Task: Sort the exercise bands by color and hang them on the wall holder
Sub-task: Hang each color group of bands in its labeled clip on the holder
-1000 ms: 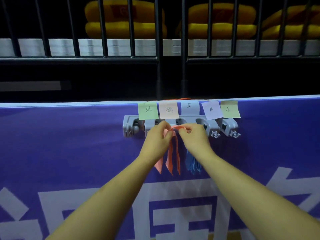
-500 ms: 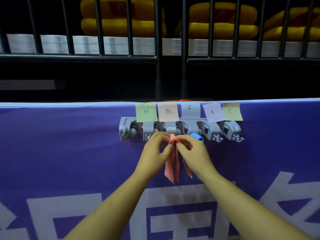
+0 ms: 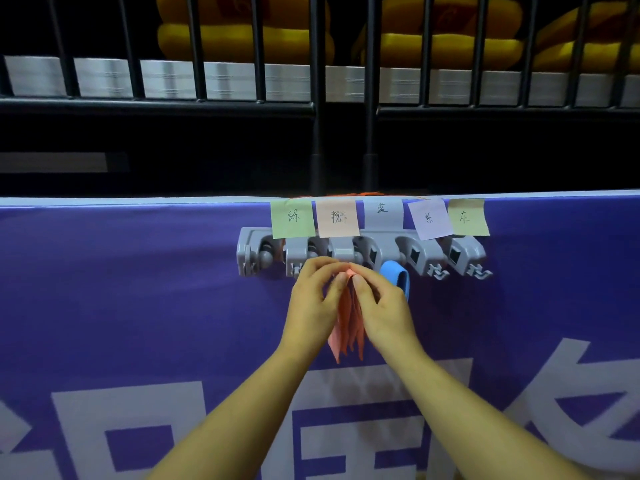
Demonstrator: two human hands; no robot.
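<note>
Pink exercise bands (image 3: 348, 327) hang pinched at their top between my left hand (image 3: 313, 301) and right hand (image 3: 382, 306), just below the grey wall holder (image 3: 381, 249).

Two right holder clips (image 3: 446, 256) unobstructed

A purple banner (image 3: 138, 306) hangs below black railings (image 3: 318, 81) in dim light.

Grey moulded plastic wall holder (image 3: 363, 252): smooth, slight sheen. Pink rubbery flat bands (image 3: 348, 327): matt, limp. Blue rubbery band loop (image 3: 398, 277): smooth. Pastel paper notes (image 3: 337, 218): matt. Purple printed fabric banner (image 3: 138, 289): smooth, faint sheen. Black metal railing (image 3: 317, 98): painted.
</note>
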